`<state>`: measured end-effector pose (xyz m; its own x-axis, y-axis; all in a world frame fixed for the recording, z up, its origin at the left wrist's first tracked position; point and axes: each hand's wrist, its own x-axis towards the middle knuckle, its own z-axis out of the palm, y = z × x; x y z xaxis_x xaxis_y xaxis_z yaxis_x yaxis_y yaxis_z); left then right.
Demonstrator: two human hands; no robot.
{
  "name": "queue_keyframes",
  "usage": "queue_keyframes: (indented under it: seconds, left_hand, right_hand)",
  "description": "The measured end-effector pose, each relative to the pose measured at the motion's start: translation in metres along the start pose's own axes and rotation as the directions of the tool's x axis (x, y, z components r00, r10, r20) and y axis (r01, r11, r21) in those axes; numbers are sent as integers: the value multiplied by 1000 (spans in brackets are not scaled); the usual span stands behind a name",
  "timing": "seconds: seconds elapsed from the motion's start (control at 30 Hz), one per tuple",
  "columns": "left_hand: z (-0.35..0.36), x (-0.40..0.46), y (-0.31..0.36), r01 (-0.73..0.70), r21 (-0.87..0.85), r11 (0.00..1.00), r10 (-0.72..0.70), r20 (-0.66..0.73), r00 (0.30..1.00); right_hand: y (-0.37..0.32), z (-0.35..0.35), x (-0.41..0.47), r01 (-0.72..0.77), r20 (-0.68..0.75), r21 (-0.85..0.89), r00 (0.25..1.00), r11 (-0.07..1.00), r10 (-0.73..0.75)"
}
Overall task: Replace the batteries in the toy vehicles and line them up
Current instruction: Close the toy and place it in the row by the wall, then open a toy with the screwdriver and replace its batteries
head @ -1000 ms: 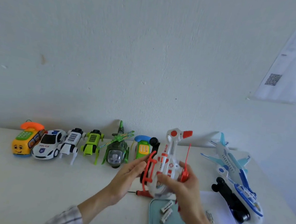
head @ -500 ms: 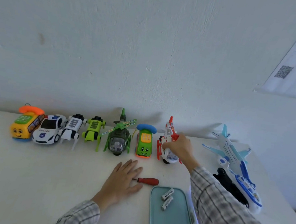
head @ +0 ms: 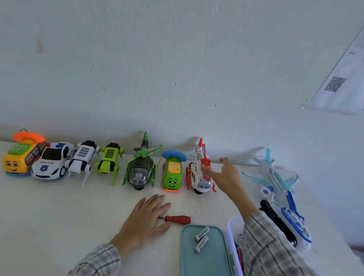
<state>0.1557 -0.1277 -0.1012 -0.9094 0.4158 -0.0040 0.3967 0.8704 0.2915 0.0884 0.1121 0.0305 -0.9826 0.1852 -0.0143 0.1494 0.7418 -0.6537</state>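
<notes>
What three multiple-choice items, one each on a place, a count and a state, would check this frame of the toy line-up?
1. Where is the red screwdriver?
A. On the teal tray
B. On the table beside the left hand
C. In the right hand

2. How many toys stand in the row by the wall, from the yellow phone car to the red-and-white helicopter?
A. Five
B. Seven
C. Nine

3. What is the right hand doing?
A. Open beside the helicopter
B. Gripping a battery
C. Flat on the tray

Key: B, it lies by the left hand; B, seven count across; A, fingers spread, holding nothing.
</notes>
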Motion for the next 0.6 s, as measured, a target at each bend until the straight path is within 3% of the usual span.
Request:
queue_keyframes:
  seconds: [0.17, 0.33, 0.6]
  left_hand:
    - [5, 0, -4, -7, -20, 1000, 7, -29, 1000]
    - [7, 1, -6, -7, -27, 1000, 6, -28, 1000]
    - [6, -1, -6, -8, -45, 999, 6, -37, 999]
  right_hand:
    - [71, -70, -27, -92, -155, -153, 986, 984, 68]
    - [142, -115, -49, -284, -42, -478, 953, 831, 301]
    - [164, -110, -65, -253, -17, -374, 964, 892, 266]
